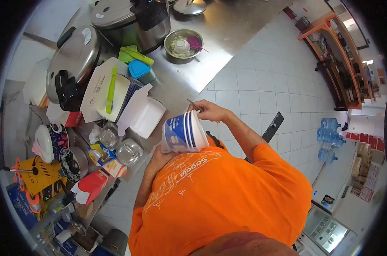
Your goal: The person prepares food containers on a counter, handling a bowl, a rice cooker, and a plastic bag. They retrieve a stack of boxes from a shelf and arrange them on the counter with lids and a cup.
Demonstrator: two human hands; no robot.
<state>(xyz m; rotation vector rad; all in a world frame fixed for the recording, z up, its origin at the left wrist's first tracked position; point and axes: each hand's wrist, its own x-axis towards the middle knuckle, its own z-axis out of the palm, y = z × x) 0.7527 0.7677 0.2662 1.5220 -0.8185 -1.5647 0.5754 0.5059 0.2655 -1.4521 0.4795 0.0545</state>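
Clearly off the worktop [219, 49], between its near edge and my orange shirt [227, 187], I have a stack of blue-and-white paper tubs [176, 132], tilted, seemingly in a clear sleeve. I judge it light and springy, the walls easily dented, any film slippery; the nested rims look the stiffest place to take hold, with a palm under the side. My left hand [159, 158] cups the stack from the near side, its fingertips hidden. My right hand [213, 112] is closed at the rims, pinching a slim dark tool [193, 104]. Along the worktop's near edge stand a white open box [150, 117] and clear containers [129, 152]; farther up that edge sits a steel bowl [185, 31].
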